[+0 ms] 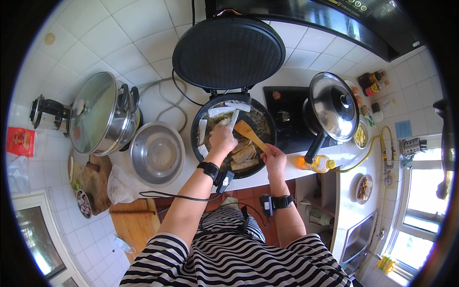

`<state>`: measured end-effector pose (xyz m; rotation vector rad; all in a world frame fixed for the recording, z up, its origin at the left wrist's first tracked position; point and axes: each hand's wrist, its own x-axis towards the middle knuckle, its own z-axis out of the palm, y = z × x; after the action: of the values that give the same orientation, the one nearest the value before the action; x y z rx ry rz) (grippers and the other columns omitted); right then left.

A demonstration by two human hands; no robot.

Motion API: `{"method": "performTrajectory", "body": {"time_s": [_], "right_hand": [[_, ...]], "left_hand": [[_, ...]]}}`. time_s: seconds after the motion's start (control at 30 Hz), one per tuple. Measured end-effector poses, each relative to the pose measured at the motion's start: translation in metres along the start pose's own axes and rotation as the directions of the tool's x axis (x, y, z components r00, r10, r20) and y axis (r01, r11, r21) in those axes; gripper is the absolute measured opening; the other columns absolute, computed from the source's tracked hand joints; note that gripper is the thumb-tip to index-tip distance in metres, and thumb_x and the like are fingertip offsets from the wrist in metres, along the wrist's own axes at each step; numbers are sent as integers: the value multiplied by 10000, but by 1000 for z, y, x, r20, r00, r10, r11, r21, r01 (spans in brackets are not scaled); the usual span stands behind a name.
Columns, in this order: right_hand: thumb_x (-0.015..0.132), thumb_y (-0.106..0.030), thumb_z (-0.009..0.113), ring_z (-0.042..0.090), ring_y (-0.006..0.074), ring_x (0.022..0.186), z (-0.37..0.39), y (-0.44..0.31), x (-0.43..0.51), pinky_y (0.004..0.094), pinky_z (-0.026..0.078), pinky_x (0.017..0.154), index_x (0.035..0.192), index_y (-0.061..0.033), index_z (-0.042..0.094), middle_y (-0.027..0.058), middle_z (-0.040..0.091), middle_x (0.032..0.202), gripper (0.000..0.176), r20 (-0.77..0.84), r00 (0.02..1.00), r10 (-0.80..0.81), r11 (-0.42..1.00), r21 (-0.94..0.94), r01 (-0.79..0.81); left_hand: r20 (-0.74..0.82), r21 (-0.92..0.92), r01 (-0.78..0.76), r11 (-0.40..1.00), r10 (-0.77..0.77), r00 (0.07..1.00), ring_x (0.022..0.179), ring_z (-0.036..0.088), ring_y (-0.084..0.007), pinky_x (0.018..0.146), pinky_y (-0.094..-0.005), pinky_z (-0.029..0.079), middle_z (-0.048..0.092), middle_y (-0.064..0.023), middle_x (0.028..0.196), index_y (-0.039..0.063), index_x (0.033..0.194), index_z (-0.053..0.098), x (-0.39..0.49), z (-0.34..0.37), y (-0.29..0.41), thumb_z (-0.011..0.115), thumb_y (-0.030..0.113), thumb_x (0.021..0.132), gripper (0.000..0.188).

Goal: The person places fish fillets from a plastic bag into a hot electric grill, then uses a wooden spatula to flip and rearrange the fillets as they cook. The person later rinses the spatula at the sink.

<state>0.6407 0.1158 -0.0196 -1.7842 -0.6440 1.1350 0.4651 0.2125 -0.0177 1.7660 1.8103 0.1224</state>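
Observation:
Over an electric baking pan (267,114), whose ribbed lid (229,53) stands raised at the back, both my hands are at work. My left hand (222,138) reaches into the pan, its fingers closed around the lower end of a pale fish strip (234,120); the fingertips are partly hidden. My right hand (274,158) grips a wooden spatula (248,132) by its handle, the blade tilted beside that strip. Browned fish pieces (244,156) lie in the front right of the pan. Several pale strips (219,111) line its back and left side.
To the left are a steel basin (157,154), a lidded steamer pot (122,122) and a cutting board (102,193). A covered pan (331,111) sits on the black cooktop (287,132) at right, its handle pointing forward near an oil bottle (315,164). A cord (179,196) hangs from my left wrist.

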Motion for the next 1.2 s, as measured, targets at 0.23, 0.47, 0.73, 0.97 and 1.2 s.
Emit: {"method": "performTrajectory", "body": {"time_s": [0.23,0.47,0.73,0.97,1.2], "right_hand": [[943,-48,537,598,112,586,-1,-5,-3,233,456,543,1106,20,679,79,664,701,227,-29,993,-111,990,-88,108],[919,-35,537,669,158,637,1,-22,-7,287,508,600,1077,-12,699,97,677,694,227,-48,910,-412,830,-431,353],[911,-24,537,682,197,652,1,-5,1,305,517,616,1077,-10,698,142,681,716,231,-8,970,-243,950,-203,236],[844,47,545,673,246,654,-12,-41,-48,331,532,615,1101,-29,675,152,664,728,297,-53,850,-523,773,-448,448],[774,143,528,670,273,676,-8,-48,-62,344,546,637,1146,-19,641,161,652,781,421,32,767,-641,628,-552,549]], "left_hand": [[29,-29,32,999,-31,999,1126,582,-354,933,-429,495,615,-162,1216,102,1128,649,4,4,6,701,212,692,453],[-7,-37,101,994,-102,995,1099,593,-364,915,-439,501,632,-178,1168,95,1105,653,0,0,11,684,209,707,415],[52,-77,100,992,-96,994,1092,603,-358,909,-434,505,646,-185,1141,89,1140,649,-3,-6,17,671,189,709,443],[40,-322,7,947,7,999,1012,650,-341,890,-373,509,669,-199,1108,38,1174,646,-8,15,19,731,234,678,540],[-90,-257,-16,966,-8,996,997,643,-347,870,-411,514,673,-177,1044,14,1257,561,-24,4,-6,701,198,715,590]]}}
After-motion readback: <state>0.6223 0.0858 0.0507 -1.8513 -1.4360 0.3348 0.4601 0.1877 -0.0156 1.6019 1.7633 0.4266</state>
